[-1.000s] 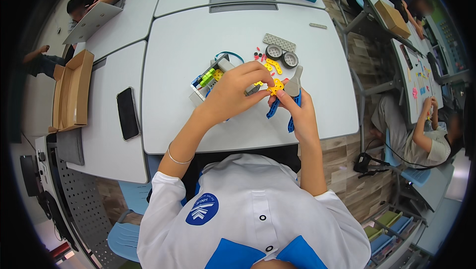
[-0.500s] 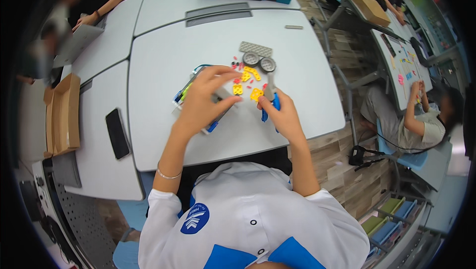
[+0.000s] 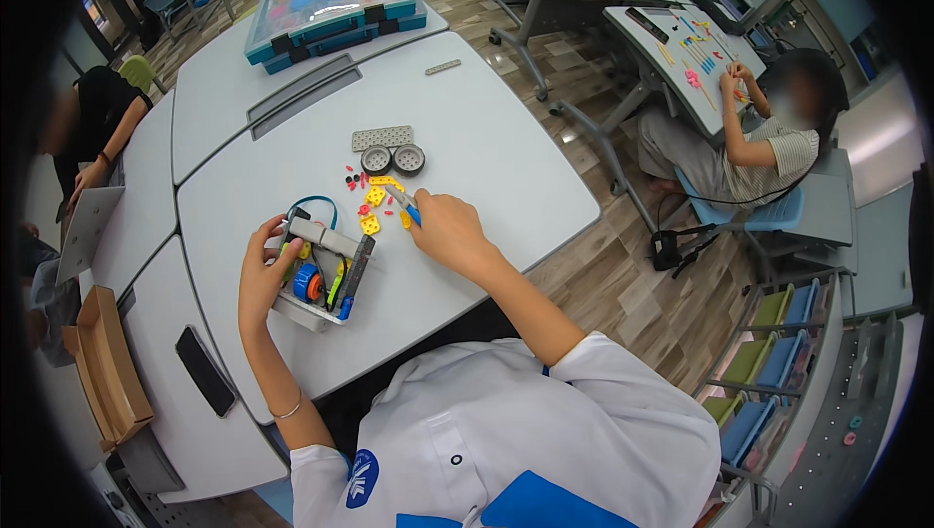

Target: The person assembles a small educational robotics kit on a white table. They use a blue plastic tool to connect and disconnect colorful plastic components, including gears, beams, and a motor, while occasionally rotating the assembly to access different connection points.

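My left hand (image 3: 261, 270) grips the left side of a half-built block model (image 3: 306, 282) with a grey frame, a blue and orange round part, and lime pieces. A blue cable (image 3: 321, 200) loops out at its top. In my right hand (image 3: 448, 226) is a pair of pliers (image 3: 413, 210) with blue handles, its grey jaws pointing at the small parts. Yellow perforated pieces (image 3: 375, 196) and small red pegs (image 3: 352, 185) lie scattered by the jaws. Just beyond them are two grey-hubbed wheels (image 3: 408, 160) and a grey perforated plate (image 3: 382, 138).
Teal storage cases (image 3: 336, 17) are stacked at the table's far end. A short grey beam (image 3: 443, 68) lies at the far right. To my left are a black phone (image 3: 205, 370) and an open cardboard box (image 3: 109, 367). Another person (image 3: 759, 139) sits at a table on the right.
My left hand has moved from hovering over the model to holding its left side. My right hand, with the pliers, has turned toward the yellow pieces. The view has swung right.
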A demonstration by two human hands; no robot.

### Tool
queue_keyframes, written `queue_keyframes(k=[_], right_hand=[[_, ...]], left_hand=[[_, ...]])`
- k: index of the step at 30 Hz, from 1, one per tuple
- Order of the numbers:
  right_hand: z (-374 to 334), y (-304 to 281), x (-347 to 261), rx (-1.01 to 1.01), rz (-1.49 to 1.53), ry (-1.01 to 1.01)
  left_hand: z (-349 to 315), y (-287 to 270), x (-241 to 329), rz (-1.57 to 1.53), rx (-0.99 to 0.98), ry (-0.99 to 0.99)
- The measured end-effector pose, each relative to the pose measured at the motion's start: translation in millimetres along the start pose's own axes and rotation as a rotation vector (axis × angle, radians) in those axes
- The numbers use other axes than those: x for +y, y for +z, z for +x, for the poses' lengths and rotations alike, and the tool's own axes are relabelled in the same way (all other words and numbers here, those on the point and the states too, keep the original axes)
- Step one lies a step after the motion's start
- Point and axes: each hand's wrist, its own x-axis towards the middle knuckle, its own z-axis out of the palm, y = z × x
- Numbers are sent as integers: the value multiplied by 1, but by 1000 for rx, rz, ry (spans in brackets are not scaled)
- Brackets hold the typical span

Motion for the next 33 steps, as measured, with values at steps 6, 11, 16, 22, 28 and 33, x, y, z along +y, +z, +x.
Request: queue_keyframes(k=[6, 11, 16, 22, 28, 33], right_hand=[[1, 0, -10, 88, 1, 13], [-7, -12, -11, 81, 82, -7], [-23, -27, -23, -35, 236, -72], [-41, -43, -39, -137, 392, -41], [-46, -26, -43, 50, 369, -158], [-38, -18, -39, 204, 277, -253]], left_hand=[[-6, 2, 0, 61, -44, -16], [-6, 5, -1, -24, -38, -18], [-9, 2, -8, -111, 28, -12], [-3, 6, -17, -122, 147, 70], [-4, 10, -5, -137, 152, 75], [-8, 7, 7, -262, 110, 105]])
